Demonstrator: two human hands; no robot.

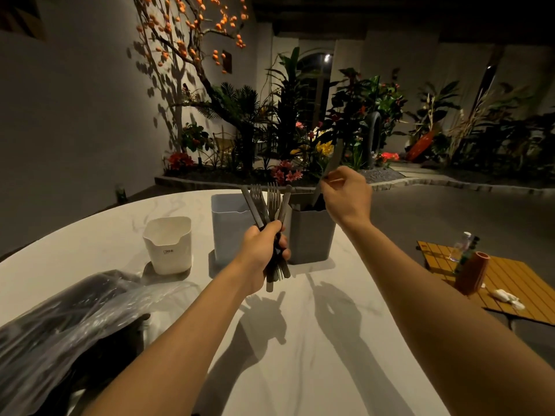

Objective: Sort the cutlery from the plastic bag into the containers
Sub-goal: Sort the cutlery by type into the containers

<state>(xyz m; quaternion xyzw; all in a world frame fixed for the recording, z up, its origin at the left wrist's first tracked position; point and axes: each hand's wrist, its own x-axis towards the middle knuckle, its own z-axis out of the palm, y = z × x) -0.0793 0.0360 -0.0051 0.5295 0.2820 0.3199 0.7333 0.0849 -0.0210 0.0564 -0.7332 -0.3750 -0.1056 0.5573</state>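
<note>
A: Right grip [348,196] pinches a knife [334,159], lower end at the grey tub's [312,238] mouth; left grip [264,250] clutches the cutlery bundle [271,202].
B: Mid-sort, then. Next, I'd judge: lower it straight in, let go.

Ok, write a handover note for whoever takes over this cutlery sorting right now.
Left hand grips a cutlery bundle, forks showing, above the table.
Right hand pinches one knife over the dark grey container.
White container and light grey container stand to its left; fill unclear.
Plastic bag lies at left.
Left to do: drop the knife, sort the bundle, check the bag.
</note>
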